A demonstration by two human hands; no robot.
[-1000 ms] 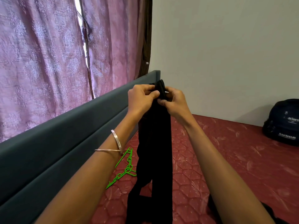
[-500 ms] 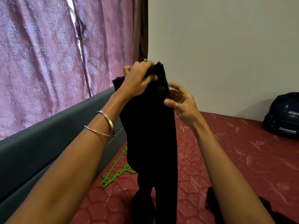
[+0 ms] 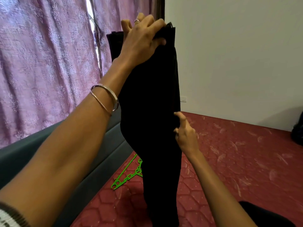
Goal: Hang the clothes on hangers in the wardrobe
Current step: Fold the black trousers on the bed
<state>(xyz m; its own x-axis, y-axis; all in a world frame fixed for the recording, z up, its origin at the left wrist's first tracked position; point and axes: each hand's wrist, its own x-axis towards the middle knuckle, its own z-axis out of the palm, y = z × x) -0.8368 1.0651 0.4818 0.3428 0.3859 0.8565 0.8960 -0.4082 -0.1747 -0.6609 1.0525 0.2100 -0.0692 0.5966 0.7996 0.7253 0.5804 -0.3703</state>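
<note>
- Head view: black trousers (image 3: 150, 102), held up over the red mattress (image 3: 237, 161).
- Left hand (image 3: 141, 41): fingers clamped on the top edge.
- Right hand (image 3: 185, 136): fingertips pinching the side seam.
- Green hanger (image 3: 127, 176): on the mattress, untouched.
- Step, judged: straightening; next, fetch the hanger.

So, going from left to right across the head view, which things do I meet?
Purple curtain → silver bangle → green hanger → black trousers → right hand → dark bag at the right edge.
</note>
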